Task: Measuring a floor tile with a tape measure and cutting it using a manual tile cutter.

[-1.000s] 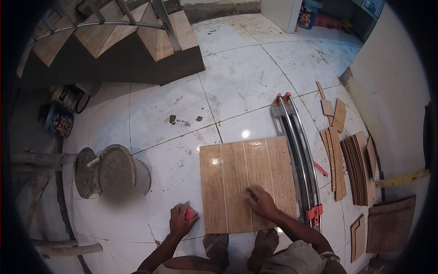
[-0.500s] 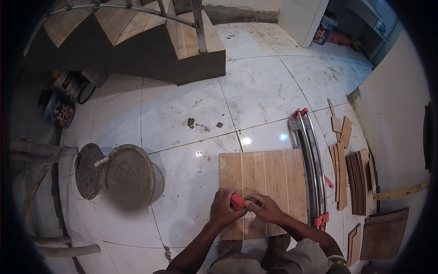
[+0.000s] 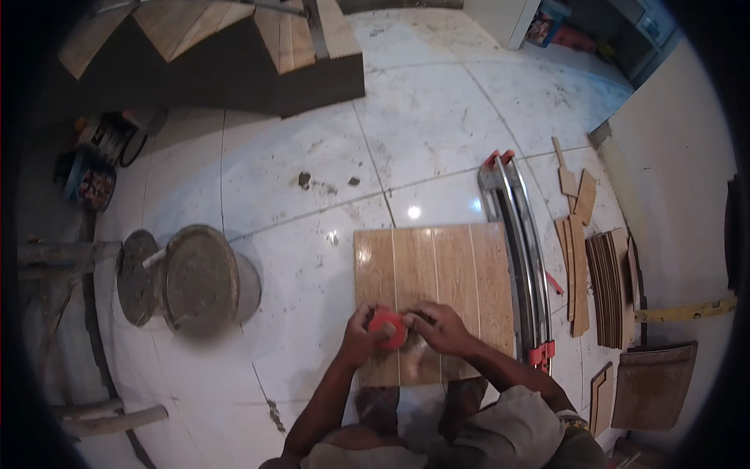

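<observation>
In my left hand [image 3: 359, 336] is a red, rounded, palm-sized tape measure [image 3: 397, 331], its details blurred. My fingers wrap round its left side. My right hand [image 3: 441, 327] is closed in a pinch at the red case's right edge; what lies between its fingertips is too small to make out. Both hands are above a large wood-look tile [image 3: 457, 262] with pale lines across its planks. This tile lies on the floor in front of my feet, beside a tile cutter [image 3: 525, 242] with chrome rails and red ends.
Cut tile strips [image 3: 574, 266] and a stack of tiles [image 3: 608, 289] lie at the right, near a brown tile [image 3: 655, 387] by the wall. Mortar-filled buckets [image 3: 205, 285] stand left. Stairs [image 3: 328, 82] rise at the far left; wooden poles [image 3: 117, 422] lie at the left edge.
The view has shifted, so the floor things sit higher and further left. The red tape measure has turned, showing a rounder face. Both hands stay at it.
</observation>
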Available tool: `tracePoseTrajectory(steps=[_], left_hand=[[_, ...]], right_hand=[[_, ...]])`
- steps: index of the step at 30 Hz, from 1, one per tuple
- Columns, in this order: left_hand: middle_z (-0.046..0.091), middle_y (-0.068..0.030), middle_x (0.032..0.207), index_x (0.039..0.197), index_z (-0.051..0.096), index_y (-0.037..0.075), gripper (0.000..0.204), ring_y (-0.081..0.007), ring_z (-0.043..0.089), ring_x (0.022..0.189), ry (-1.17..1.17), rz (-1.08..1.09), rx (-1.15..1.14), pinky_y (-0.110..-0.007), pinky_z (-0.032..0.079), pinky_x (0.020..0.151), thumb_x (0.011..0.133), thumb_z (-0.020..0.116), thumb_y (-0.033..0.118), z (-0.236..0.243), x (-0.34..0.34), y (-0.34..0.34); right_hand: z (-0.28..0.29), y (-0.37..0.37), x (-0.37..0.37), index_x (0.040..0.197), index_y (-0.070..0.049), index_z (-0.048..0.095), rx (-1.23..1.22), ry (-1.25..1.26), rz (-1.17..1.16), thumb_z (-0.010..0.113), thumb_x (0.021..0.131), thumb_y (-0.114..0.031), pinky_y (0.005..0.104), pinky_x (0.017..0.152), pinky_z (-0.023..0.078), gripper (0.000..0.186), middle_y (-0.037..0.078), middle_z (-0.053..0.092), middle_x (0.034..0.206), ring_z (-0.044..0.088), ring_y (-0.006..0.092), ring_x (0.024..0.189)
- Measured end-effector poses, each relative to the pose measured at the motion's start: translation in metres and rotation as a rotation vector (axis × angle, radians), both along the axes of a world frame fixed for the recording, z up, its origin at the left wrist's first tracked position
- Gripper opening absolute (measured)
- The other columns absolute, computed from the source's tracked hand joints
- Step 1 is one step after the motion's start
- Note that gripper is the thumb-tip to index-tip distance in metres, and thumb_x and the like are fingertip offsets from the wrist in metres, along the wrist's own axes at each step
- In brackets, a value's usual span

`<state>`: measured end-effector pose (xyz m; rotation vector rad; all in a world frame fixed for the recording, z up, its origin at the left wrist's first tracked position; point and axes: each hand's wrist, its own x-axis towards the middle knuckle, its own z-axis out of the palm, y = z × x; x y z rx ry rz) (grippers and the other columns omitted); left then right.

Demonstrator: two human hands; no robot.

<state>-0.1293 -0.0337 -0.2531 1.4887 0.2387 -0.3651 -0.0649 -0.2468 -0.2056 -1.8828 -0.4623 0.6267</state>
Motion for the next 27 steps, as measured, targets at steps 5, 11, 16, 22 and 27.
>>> tracePoseTrajectory(steps=[5,11,16,22,27], left_hand=[[0.064,-0.0135,0.124,0.139,0.049,0.004,0.067,-0.0258,0.069,0.102,0.229,0.168,-1.071,-0.041,0.060,0.085,0.100,0.057,0.058,0.000,-0.004,-0.002],[0.066,-0.0103,0.116,0.139,0.050,0.007,0.053,-0.0206,0.070,0.097,0.265,0.151,-0.480,-0.038,0.061,0.078,0.106,0.050,0.049,0.012,0.010,0.004],[0.065,-0.0062,0.111,0.134,0.055,0.011,0.045,-0.0184,0.068,0.097,0.236,0.086,-0.378,-0.032,0.057,0.084,0.102,0.064,0.041,0.012,0.020,-0.007],[0.066,-0.0048,0.103,0.113,0.067,0.008,0.054,-0.0166,0.062,0.094,-0.139,-0.468,0.343,-0.034,0.050,0.088,0.081,0.084,0.048,0.027,0.030,-0.004],[0.073,-0.0149,0.096,0.099,0.070,0.008,0.047,-0.0259,0.071,0.090,0.140,-0.443,0.657,-0.038,0.054,0.082,0.079,0.076,0.051,0.015,0.052,0.042]], right_hand=[[-0.007,0.005,0.003,0.115,0.004,0.069,0.258,0.229,-0.055,0.070,0.099,-0.025,0.0291,0.083,0.054,0.033,0.009,0.073,0.104,0.066,0.0109,0.095],[-0.011,-0.003,0.010,0.111,0.000,0.065,0.189,0.107,-0.063,0.078,0.092,-0.014,0.0291,0.083,0.056,0.027,0.007,0.069,0.100,0.068,0.0135,0.095],[-0.017,-0.020,0.006,0.100,-0.003,0.065,0.002,0.227,0.049,0.086,0.083,-0.032,0.0344,0.079,0.052,0.040,0.011,0.067,0.093,0.065,0.0210,0.087],[-0.029,-0.031,-0.001,0.097,-0.003,0.063,0.048,0.137,0.047,0.082,0.086,-0.022,0.0329,0.076,0.051,0.029,0.009,0.066,0.091,0.064,0.0176,0.084],[-0.039,-0.065,0.047,0.092,-0.004,0.061,0.326,0.336,-0.406,0.064,0.096,-0.011,0.0308,0.063,0.055,0.009,0.006,0.063,0.080,0.065,0.0154,0.073]])
